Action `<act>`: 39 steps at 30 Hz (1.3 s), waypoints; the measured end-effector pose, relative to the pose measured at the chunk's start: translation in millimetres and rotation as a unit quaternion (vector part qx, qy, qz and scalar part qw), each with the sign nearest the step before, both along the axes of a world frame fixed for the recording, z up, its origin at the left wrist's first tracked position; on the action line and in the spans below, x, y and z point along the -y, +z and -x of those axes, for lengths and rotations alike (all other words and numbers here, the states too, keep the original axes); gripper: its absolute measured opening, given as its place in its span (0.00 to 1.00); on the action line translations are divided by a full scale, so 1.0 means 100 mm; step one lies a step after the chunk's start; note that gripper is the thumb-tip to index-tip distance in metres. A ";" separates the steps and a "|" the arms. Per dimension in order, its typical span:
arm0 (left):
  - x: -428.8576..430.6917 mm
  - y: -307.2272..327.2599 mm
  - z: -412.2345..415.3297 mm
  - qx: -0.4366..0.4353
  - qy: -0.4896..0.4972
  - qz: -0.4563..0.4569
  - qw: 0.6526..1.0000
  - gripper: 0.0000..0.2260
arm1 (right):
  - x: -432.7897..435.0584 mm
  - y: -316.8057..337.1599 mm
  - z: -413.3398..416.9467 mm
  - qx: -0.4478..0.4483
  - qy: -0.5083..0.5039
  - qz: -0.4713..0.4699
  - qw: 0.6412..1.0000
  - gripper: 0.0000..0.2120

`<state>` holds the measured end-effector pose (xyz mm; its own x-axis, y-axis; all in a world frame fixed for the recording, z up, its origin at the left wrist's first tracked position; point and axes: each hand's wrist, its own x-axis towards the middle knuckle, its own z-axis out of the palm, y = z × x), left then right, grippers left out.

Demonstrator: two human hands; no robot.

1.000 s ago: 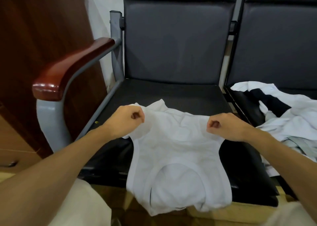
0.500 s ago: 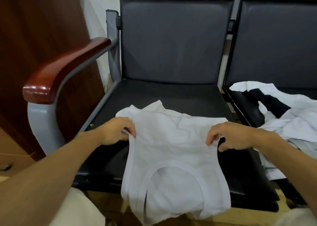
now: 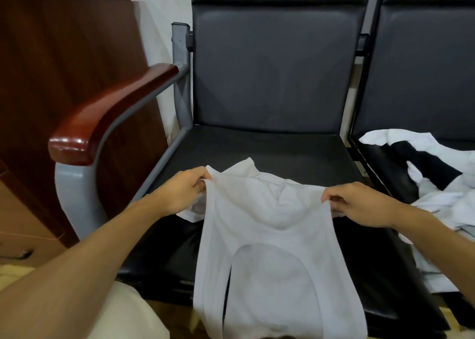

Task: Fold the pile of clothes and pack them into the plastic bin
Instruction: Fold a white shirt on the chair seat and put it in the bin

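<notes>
White vest was held at its two side edges, one edge in each grip. The left hand pinched the left edge between thumb and fingertips. The right hand pinched the right edge the same way, so both grips were pressed together on cloth and not spread. Between them the fabric was drawn fairly level, sagging a little in the middle. That hold looked meant to square the garment up so it could be folded across its width.

Beyond the hands, the far part of the vest lay crumpled on the black chair seat. Its near part, with a curved opening, hung down over the seat's near edge towards the person's lap. The seat seemed to be serving as the folding surface.

To the right, on the neighbouring chair, lay the pile of clothes, a loose heap of white and black pieces, unfolded. Judging by that heap, most of the folding remained to be done.

To the left stood the chair's red-brown wooden armrest on a grey metal frame, and past it a dark wooden cabinet.

No plastic bin appeared anywhere in view, so what it contained, if anything, could not be told.
</notes>
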<state>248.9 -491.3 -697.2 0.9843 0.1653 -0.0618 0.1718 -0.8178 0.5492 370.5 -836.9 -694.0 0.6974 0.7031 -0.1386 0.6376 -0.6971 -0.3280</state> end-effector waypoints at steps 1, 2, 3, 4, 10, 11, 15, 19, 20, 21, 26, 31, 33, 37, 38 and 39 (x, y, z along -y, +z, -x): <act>0.00 0.00 0.00 0.009 0.015 -0.007 1.000 0.10 | 0.01 0.00 0.00 0.005 -0.015 -0.024 1.000 0.10; -0.01 0.00 0.01 0.018 0.027 -0.020 0.999 0.08 | 0.01 0.00 0.00 0.017 -0.031 -0.040 0.999 0.10; -0.03 -0.01 0.02 0.030 0.036 -0.037 0.998 0.06 | 0.02 0.01 0.01 0.029 -0.049 -0.050 0.997 0.09; -0.04 -0.01 0.02 0.042 0.044 -0.052 0.997 0.06 | 0.02 0.00 0.02 0.037 -0.067 -0.057 0.995 0.09; -0.17 -0.01 0.19 0.009 0.156 -0.079 0.985 0.12 | 0.16 0.01 0.11 0.042 -0.175 -0.061 0.982 0.08; -0.20 -0.02 0.23 0.002 0.182 -0.076 0.980 0.16 | 0.17 0.03 0.15 0.042 -0.193 -0.060 0.978 0.10; -0.23 0.00 0.41 0.048 0.204 -0.020 0.978 0.21 | 0.18 0.10 0.31 0.046 -0.223 -0.072 0.971 0.14; -0.10 0.10 0.57 0.062 0.081 0.000 0.995 0.12 | 0.18 0.14 0.44 0.036 -0.210 -0.100 0.972 0.10; -0.08 0.13 0.61 0.075 0.053 0.000 0.996 0.10 | 0.18 0.15 0.47 0.036 -0.206 -0.110 0.972 0.09; -0.06 0.17 0.66 0.092 0.035 0.001 0.995 0.10 | 0.17 0.18 0.52 0.037 -0.203 -0.124 0.971 0.09; 0.15 0.39 0.87 0.183 0.031 -0.005 0.983 0.08 | 0.12 0.41 0.76 -0.028 -0.227 -0.261 0.938 0.09; 0.48 0.73 1.03 0.149 0.036 -0.018 0.988 0.08 | 0.03 0.82 1.09 -0.072 -0.221 -0.301 0.925 0.10; 0.63 0.99 1.10 0.149 0.046 0.015 0.988 0.11 | -0.01 1.02 1.25 -0.097 -0.202 -0.287 0.931 0.11; 0.88 1.56 1.27 0.124 0.046 0.161 0.978 0.14 | -0.01 1.52 1.53 -0.199 -0.165 -0.325 0.910 0.11; 0.95 1.71 1.32 0.121 0.050 0.212 0.968 0.13 | 0.01 1.66 1.60 -0.219 -0.157 -0.344 0.899 0.09; 1.01 1.86 1.37 0.119 0.057 0.267 0.955 0.13 | 0.02 1.79 1.66 -0.239 -0.152 -0.368 0.885 0.08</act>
<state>111.6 -592.4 -511.3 0.9587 0.2788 0.0564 0.0607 -0.3944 0.9169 204.2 -839.3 -515.3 0.8555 0.5152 -0.0514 0.1219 -0.2970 -0.9471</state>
